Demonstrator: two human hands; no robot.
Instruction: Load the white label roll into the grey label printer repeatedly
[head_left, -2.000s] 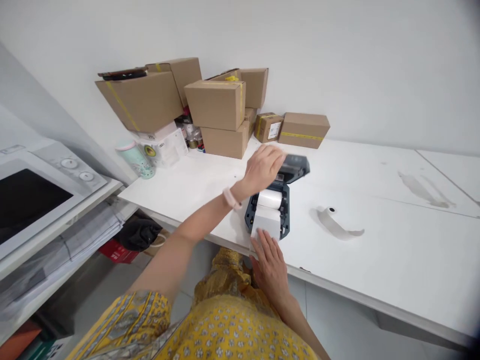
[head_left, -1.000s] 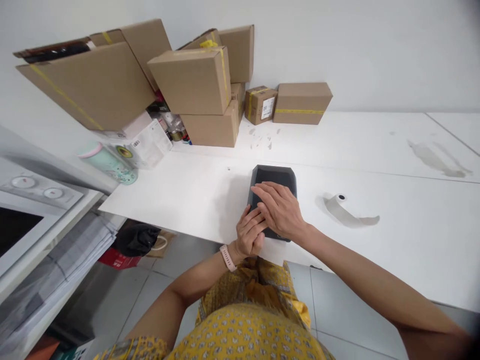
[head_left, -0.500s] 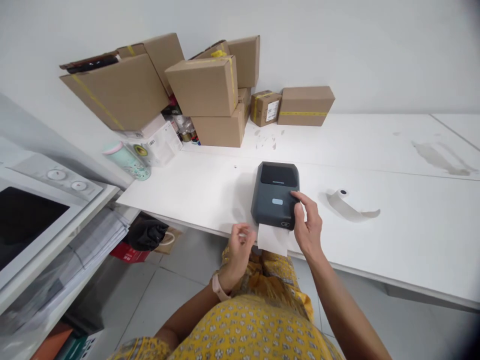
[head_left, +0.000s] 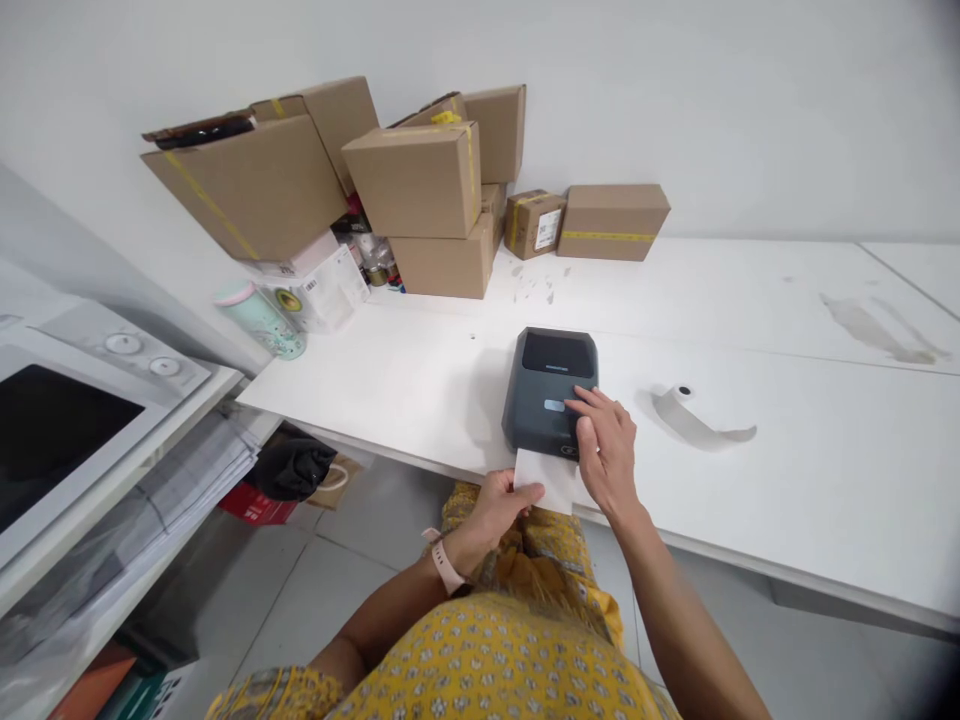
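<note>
A dark label printer (head_left: 536, 412) stands near the front edge of the white table. White paper (head_left: 551, 484) sticks out from its front and hangs over the edge. My left hand (head_left: 504, 508) pinches the left side of this paper between thumb and fingers. On the printer's right side rests my right hand (head_left: 609, 447), fingers stretched over the top beside the light button, thumb near the front corner. A small roll of white paper (head_left: 684, 396), partly unwound, lies to the right of the printer.
Cardboard boxes (head_left: 412, 190) are stacked at the back left, with a smaller taped box (head_left: 534, 224) and a long one (head_left: 613, 222) beside them. A mint tumbler (head_left: 262, 320) lies tilted at the left. A microwave (head_left: 90, 390) sits on a shelf beyond the table's left end.
My left hand has moved right and taken hold of the paper's edge. My right hand has shifted further left over the printer's top, its fingers now beside the button.
</note>
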